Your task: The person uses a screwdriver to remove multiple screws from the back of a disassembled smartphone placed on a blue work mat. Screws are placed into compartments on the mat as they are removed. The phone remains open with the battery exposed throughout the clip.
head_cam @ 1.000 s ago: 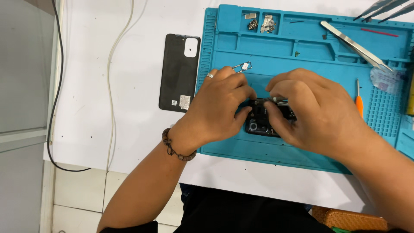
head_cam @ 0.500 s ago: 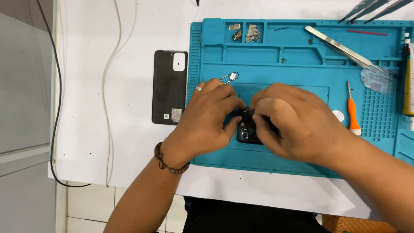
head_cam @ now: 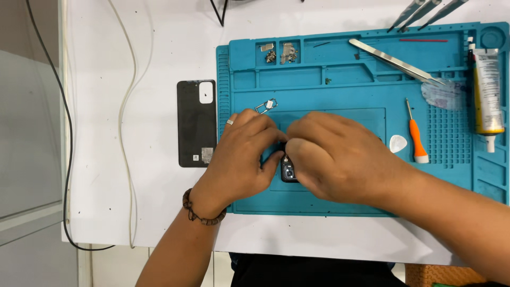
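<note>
Both hands meet over a dark phone body (head_cam: 288,171) lying on the blue work mat (head_cam: 340,90). My left hand (head_cam: 241,154), with a ring and a bead bracelet at the wrist, grips the phone's left end. My right hand (head_cam: 340,157) covers most of the phone, fingertips pressed at its top edge near the camera lenses. Only a small dark corner with the lenses shows between the hands. A small metal bracket (head_cam: 266,106) lies on the mat just above my left hand.
A black phone back cover (head_cam: 196,123) lies on the white table left of the mat. On the mat: tweezers (head_cam: 396,61), an orange screwdriver (head_cam: 416,133), a white pick (head_cam: 398,143), a glue tube (head_cam: 487,93), screws in a tray (head_cam: 280,53). Cables (head_cam: 127,106) run down the left.
The view has shifted, so the mat and cover sit further left and lower in frame. Both hands stay on the phone, with the right hand now covering more of it.
</note>
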